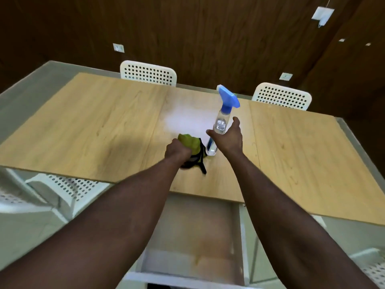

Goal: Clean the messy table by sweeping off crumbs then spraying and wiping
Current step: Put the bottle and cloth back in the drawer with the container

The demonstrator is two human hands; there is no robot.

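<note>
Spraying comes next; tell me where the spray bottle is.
Head view: the spray bottle stands on the wooden table just right of centre, beside the green cloth the left hand grips, with the open right hand at its body.

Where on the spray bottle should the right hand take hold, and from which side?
Probably the bottle's clear body just under the blue head, from the near right. It stands upright and the body is slim and round, so a hand can wrap it. The cloth and left hand crowd its left side, and the right hand is open on the near right.
</note>
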